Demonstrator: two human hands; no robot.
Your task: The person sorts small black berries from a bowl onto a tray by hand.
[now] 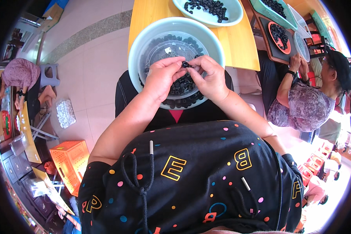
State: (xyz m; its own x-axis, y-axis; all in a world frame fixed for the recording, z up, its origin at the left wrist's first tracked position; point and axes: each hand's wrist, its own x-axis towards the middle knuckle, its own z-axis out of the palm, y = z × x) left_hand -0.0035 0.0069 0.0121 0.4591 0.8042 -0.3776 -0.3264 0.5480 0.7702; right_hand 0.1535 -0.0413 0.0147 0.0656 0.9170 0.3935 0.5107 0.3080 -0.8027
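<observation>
Small round black part (pixel 186 64), plastic by the look, sits btwn the fingertips, above the round pale-blue plastic basin (pixel 133 58); best worked there so any drop lands inside. L hand (pixel 160 74): half-curled, thumb + index pinching the part. R hand (pixel 209 76): fingertips pinched on it too. Steady w/ one, light pressure w/ the other. Wrists turn in, forearms converge fwd.

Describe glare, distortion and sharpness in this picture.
Head view: lower right whited out by glare; head view: bright patch on the orange crate; head view: surroundings bowing toward the dark rim; head view: black piece at the fingers too small for detail.
</observation>
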